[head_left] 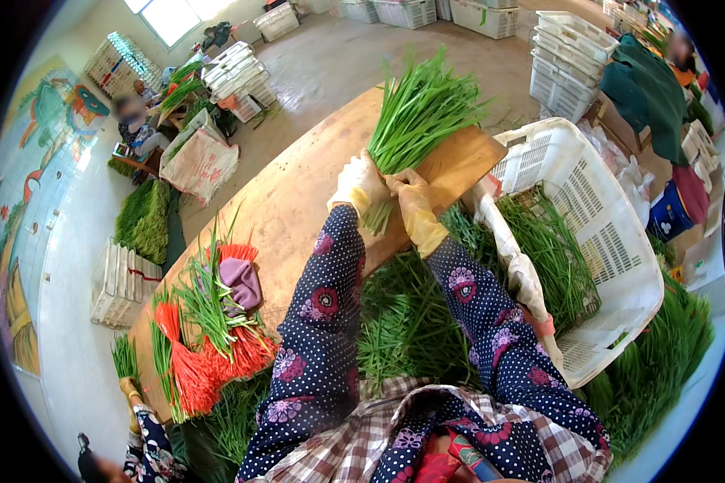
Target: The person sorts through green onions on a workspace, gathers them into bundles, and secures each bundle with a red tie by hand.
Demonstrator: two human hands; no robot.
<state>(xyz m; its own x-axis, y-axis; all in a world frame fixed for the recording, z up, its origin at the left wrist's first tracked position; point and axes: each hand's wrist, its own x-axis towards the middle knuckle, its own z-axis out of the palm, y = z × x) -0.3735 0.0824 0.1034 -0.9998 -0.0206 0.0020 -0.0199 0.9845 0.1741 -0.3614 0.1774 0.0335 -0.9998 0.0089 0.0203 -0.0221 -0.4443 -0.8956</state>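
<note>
A thick bunch of green chives lies over the far end of the wooden table, leaves pointing away from me and pale stem ends toward me. My left hand, in a whitish glove, is closed around the stems from the left. My right hand, with a yellowish glove or cuff, is closed at the stems from the right, fingertips pressed in close to the left hand. Whether a tie runs between my fingers is too small to tell. On the table's left lie red ties, loose chives and a mauve cloth.
A white plastic crate at my right holds more chives. Loose greens heap below the table edge. A co-worker's gloved hand grips greens at lower left. Stacked crates stand at far right.
</note>
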